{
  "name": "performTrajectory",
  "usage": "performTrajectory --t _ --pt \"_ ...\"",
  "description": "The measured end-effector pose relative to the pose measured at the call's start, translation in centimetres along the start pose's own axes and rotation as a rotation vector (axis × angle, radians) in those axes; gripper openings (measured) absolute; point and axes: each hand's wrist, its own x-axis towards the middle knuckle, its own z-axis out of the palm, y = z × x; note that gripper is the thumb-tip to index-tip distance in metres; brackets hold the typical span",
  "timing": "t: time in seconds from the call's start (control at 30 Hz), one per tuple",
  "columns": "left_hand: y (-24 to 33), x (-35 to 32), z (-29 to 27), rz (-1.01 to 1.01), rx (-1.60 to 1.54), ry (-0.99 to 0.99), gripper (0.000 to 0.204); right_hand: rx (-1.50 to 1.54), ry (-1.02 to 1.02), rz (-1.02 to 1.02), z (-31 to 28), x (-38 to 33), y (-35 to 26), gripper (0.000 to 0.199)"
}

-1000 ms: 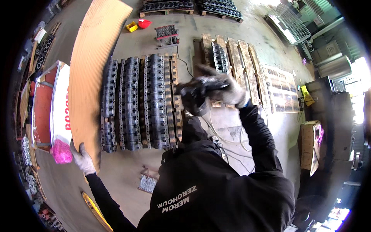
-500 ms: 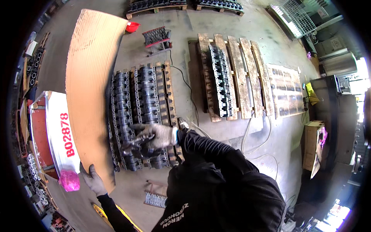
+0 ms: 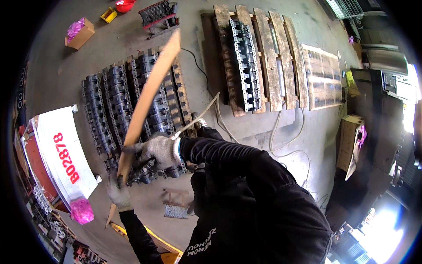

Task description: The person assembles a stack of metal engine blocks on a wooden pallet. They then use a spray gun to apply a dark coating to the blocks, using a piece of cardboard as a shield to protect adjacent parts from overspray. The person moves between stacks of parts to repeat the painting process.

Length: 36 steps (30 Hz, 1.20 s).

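The person's left hand [image 3: 118,193], in a light work glove, is gripping the lower end of a large plywood board [image 3: 147,105], fingers wrapped tight round its edge. The board is being seen almost edge-on, slanting from that hand up over the row of dark cast metal blocks [image 3: 118,114] that are lying side by side on the concrete floor [image 3: 263,127]. The right hand [image 3: 160,149], also gloved, is closing on a dark tool just beside the board's lower part, directly over the near ends of the blocks; a pale hose [image 3: 200,115] is running from it toward the floor beyond. What sort of tool it is cannot be told, as the glove is covering most of it.

Near the floor's far left corner a small cardboard box [image 3: 80,34] is holding a bright pink bag [image 3: 74,27]. Beside it a yellow tray [image 3: 108,14] and a red bowl [image 3: 125,5] are sitting; their contents are too small to tell. A wooden pallet [image 3: 272,57] toward the far edge is carrying one more dark block [image 3: 245,64]. At the left edge a white panel with red markings [image 3: 61,152] is lying over a red frame, with another pink bundle [image 3: 82,210] just below it. A cardboard box [image 3: 349,141] is standing at the right edge.
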Motion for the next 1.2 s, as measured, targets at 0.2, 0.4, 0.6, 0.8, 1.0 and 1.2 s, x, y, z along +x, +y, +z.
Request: performTrajectory --t 0.2,0.4,0.6,0.8,1.0,1.2 --pt "1.6 -1.7 -2.6 0.182 0.087 -0.043 0.027 0.075 -0.051 0.086 0.6 -0.1 -1.4 0.045" --pt "0.7 -4.8 -3.4 0.258 0.099 -0.065 0.03 0.073 -0.025 -0.011 4.2 -0.6 -0.4 0.042" --pt "-2.9 -8.1 -2.6 0.194 0.124 -0.063 0.032 -0.042 -0.056 0.051 5.3 -0.2 -0.6 0.039" --pt "-10.3 -14.5 -1.7 -0.057 0.092 -0.008 0.029 -0.032 -0.213 0.023 3.4 1.0 -1.7 0.041" --pt "-13.3 -21.1 1.5 -0.371 0.032 -0.107 0.028 -0.013 -0.35 0.089 1.4 2.0 0.1 0.043" --pt "-11.2 -22.4 5.7 -0.527 -0.074 -0.079 0.019 0.015 -0.341 0.081 0.6 1.9 4.3 0.049"
